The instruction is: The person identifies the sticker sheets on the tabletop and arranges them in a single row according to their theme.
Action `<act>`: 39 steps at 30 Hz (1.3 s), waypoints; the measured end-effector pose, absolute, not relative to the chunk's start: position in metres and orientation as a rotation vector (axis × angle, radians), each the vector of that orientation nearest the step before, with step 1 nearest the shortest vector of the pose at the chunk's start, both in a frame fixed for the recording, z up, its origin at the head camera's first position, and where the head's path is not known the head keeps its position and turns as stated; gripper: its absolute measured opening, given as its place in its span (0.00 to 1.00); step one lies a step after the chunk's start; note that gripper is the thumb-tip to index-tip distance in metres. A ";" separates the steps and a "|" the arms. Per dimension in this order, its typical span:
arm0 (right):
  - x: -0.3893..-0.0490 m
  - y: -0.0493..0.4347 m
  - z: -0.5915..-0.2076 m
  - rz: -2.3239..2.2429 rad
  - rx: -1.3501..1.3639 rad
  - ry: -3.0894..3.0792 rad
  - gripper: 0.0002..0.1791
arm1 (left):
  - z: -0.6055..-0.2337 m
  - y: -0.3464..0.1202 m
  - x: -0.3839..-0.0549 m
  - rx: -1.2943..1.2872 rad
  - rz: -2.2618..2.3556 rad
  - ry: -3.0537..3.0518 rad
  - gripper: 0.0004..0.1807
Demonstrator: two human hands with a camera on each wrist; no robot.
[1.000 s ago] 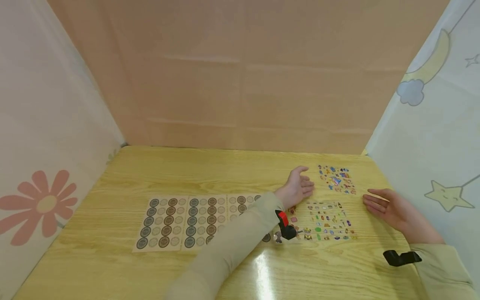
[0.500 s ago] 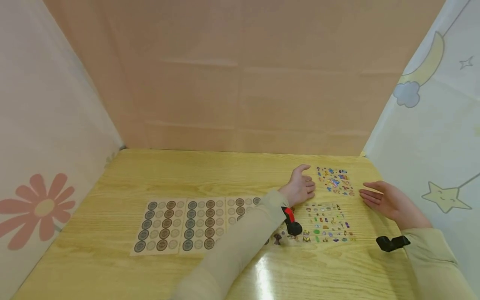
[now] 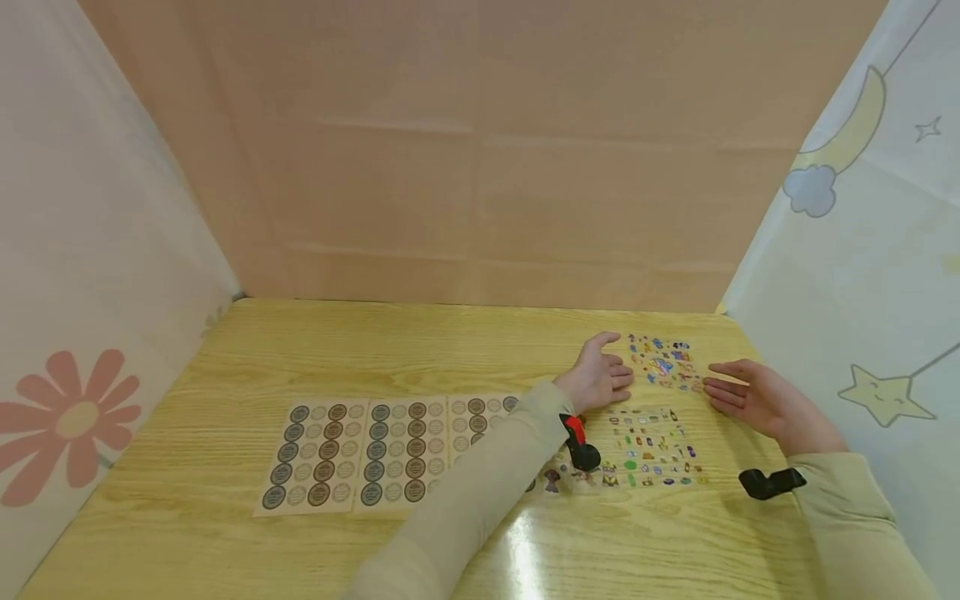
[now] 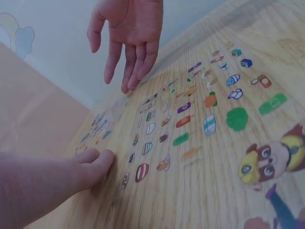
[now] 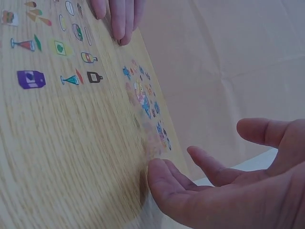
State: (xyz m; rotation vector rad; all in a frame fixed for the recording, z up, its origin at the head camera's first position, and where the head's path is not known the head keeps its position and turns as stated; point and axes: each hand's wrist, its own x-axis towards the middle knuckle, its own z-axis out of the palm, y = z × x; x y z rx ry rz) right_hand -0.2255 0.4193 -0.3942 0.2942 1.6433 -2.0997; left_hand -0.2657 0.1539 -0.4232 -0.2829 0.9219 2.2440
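Observation:
A small transparent sheet of colourful stickers (image 3: 662, 363) lies on the table at the right, between my two hands. My left hand (image 3: 597, 379) is at its left side, fingers relaxed and thumb raised, holding nothing. On its right side my right hand (image 3: 776, 410) has its fingers extended, with the fingertips near the sheet's edge. Whether either hand touches the sheet is unclear. Nearer to me lies a larger clear sheet of food stickers (image 3: 651, 442). Beside it, cartoon character stickers (image 4: 269, 160) show in the left wrist view; my left arm covers part of them in the head view.
Three paper sheets of round labels lie in a row: a left one (image 3: 311, 458), a middle one (image 3: 399, 458) and a third (image 3: 472, 408) partly hidden by my left sleeve. A peach backdrop (image 3: 480, 167) and patterned side walls (image 3: 885, 275) enclose the wooden table (image 3: 360, 342).
My right hand has moved left, closer to the small sticker sheet. The left hand has shifted slightly right towards it. The head view has turned a little.

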 end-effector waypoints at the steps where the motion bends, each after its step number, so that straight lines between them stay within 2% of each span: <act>1: -0.225 0.419 -0.394 -2.099 0.293 1.638 0.20 | -0.424 0.154 -0.266 -0.285 2.243 0.922 0.44; 5: -0.226 0.417 -0.396 -2.092 0.309 1.633 0.20 | -0.425 0.152 -0.267 -0.291 2.241 0.914 0.44; 13: -0.226 0.414 -0.401 -2.065 0.368 1.729 0.08 | -0.424 0.145 -0.266 -0.280 2.222 0.920 0.44; 14: -0.226 0.414 -0.402 -2.058 0.363 1.737 0.10 | -0.424 0.144 -0.266 -0.278 2.219 0.924 0.44; 17: -0.227 0.412 -0.404 -2.055 0.345 1.741 0.29 | -0.424 0.143 -0.266 -0.282 2.216 0.917 0.44; 19: -0.228 0.410 -0.405 -2.055 0.322 1.751 0.37 | -0.423 0.142 -0.265 -0.284 2.217 0.910 0.44; 26: -0.227 0.407 -0.407 -2.156 0.326 1.698 0.32 | -0.426 0.141 -0.267 -0.281 2.206 0.940 0.41; 31: -0.226 0.406 -0.409 -2.194 0.347 1.652 0.18 | -0.429 0.141 -0.269 -0.292 2.200 0.960 0.41; 33: -0.227 0.404 -0.411 -2.198 0.361 1.647 0.15 | -0.429 0.141 -0.270 -0.300 2.202 0.957 0.40; 35: -0.228 0.402 -0.414 -2.195 0.382 1.657 0.18 | -0.430 0.140 -0.271 -0.305 2.206 0.953 0.40; 39: -0.231 0.399 -0.417 -2.157 0.417 1.718 0.32 | -0.431 0.140 -0.271 -0.330 2.221 0.960 0.38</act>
